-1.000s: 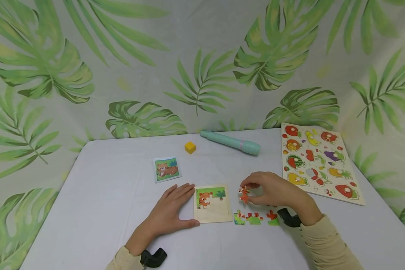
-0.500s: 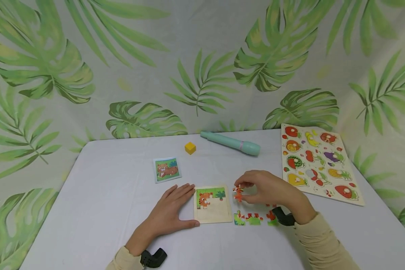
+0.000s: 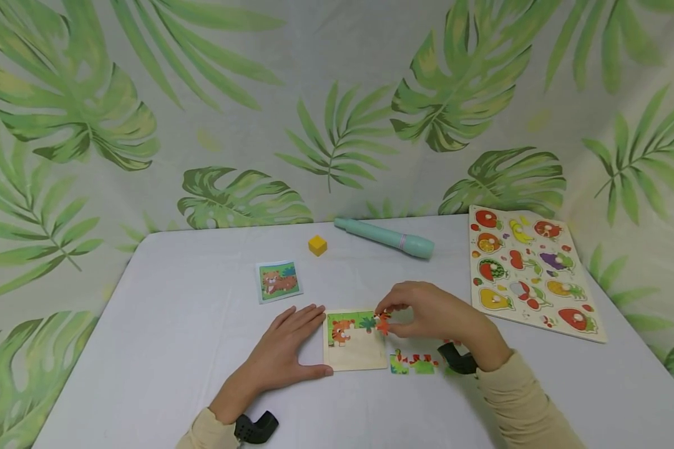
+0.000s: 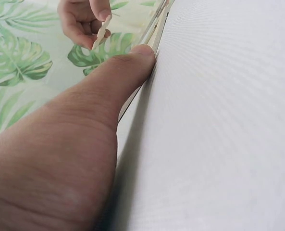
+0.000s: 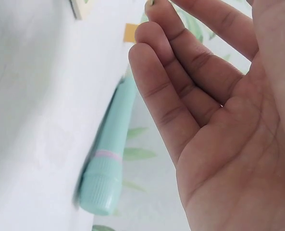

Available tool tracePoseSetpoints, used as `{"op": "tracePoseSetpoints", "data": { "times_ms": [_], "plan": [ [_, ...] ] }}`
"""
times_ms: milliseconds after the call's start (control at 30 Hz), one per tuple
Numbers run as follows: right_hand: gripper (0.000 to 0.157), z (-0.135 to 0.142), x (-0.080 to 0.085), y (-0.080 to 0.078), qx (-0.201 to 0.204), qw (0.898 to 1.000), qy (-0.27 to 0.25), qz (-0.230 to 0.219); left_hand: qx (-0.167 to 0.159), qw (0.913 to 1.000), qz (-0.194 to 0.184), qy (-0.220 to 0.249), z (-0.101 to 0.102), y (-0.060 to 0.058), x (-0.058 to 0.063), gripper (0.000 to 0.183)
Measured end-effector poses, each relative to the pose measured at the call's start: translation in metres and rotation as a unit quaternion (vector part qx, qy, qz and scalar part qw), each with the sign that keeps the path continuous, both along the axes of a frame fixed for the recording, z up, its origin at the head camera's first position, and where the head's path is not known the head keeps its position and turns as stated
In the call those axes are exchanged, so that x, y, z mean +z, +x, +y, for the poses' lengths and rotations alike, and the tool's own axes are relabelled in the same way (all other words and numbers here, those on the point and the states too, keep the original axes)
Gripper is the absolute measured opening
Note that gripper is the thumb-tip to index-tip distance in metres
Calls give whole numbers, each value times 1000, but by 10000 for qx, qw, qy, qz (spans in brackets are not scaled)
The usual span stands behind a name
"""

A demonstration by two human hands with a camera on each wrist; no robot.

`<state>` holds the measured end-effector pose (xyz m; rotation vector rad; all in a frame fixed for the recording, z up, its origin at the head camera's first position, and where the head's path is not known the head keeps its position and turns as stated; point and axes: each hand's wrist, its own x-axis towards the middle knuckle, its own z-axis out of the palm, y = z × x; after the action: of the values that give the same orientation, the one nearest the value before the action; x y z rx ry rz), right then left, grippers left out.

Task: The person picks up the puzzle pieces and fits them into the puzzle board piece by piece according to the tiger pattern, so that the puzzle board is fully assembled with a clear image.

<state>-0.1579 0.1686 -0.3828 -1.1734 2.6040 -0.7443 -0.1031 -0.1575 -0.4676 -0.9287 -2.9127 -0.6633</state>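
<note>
My right hand [image 3: 427, 312] pinches a red-orange jigsaw piece [image 3: 382, 323] between thumb and fingertips, over the right edge of a square wooden puzzle tray [image 3: 355, 358]. In the left wrist view the same piece [image 4: 102, 34] shows edge-on, raised off the tray. Fitted pieces [image 3: 342, 332] with a tiger's head and green leaves line the tray's upper and left parts; the lower right is bare wood. My left hand [image 3: 283, 349] lies flat with fingers spread, its thumb and fingertips at the tray's left edge. Loose pieces [image 3: 424, 363] lie right of the tray, some partly behind my right wrist.
A tiger picture card [image 3: 279, 281] lies behind my left hand. Further back are a yellow cube [image 3: 317, 245] and a mint-green microphone-shaped tube [image 3: 384, 237]. A fruit puzzle board [image 3: 525, 268] lies at the right. A leaf-printed cloth hangs behind the table.
My right hand has moved left with the pinched jigsaw piece, from beside the tray to over its right edge. My left hand has stayed in place.
</note>
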Motion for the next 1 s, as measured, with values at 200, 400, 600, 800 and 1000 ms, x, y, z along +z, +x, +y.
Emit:
{"op": "tracePoseSetpoints", "data": {
  "times_ms": [200,400,600,800,1000],
  "plan": [
    [24,-8,-2,1,1,10000,-4,-80,-6,10000,5,-46,1,-1,0,101],
    [23,-14,-9,3,90,9999,-60,-69,-22,10000,34,-56,0,-1,0,101],
    [21,-21,-16,5,152,9997,-129,170,-27,10000,64,-61,0,-1,0,101],
    [25,-26,-20,8,28,9998,-107,171,-41,10000,42,-18,0,-1,1,101],
    [28,-32,-24,10,-71,9999,-29,92,-47,10000,74,-10,0,0,1,101]
  ]
}}
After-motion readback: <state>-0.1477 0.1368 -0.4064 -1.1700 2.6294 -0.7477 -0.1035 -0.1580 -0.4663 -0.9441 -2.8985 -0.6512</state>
